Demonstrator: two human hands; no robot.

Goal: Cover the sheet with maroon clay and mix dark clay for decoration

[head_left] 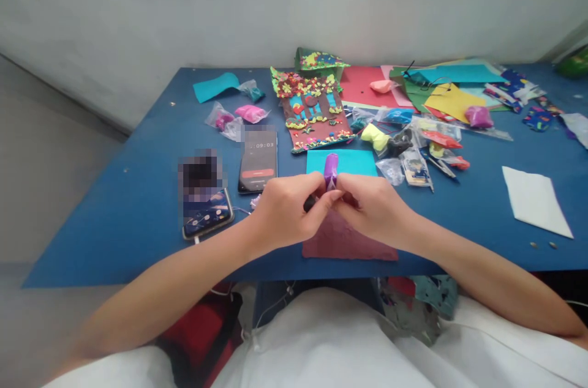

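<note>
My left hand (294, 205) and my right hand (367, 199) meet in front of me, fingers pinched together. Between them is a small packet of purple clay (331, 167), its wrapper gathered at the fingertips. Something dark (309, 203) shows by my left palm; what it is I cannot make out. Below the hands lies a sheet with a turquoise upper part (358, 161) and a brownish-red lower part (349, 244). Just behind stands a decorated clay picture (312, 109) with brown trunks and many small coloured bits.
To the left are a phone with a timer (258, 161) and another phone (209, 216) on a cable. Several clay packets, such as a pink one (252, 113) and a yellow one (375, 137), lie about. Coloured paper (452, 100) is at the back; white paper (535, 199) lies right.
</note>
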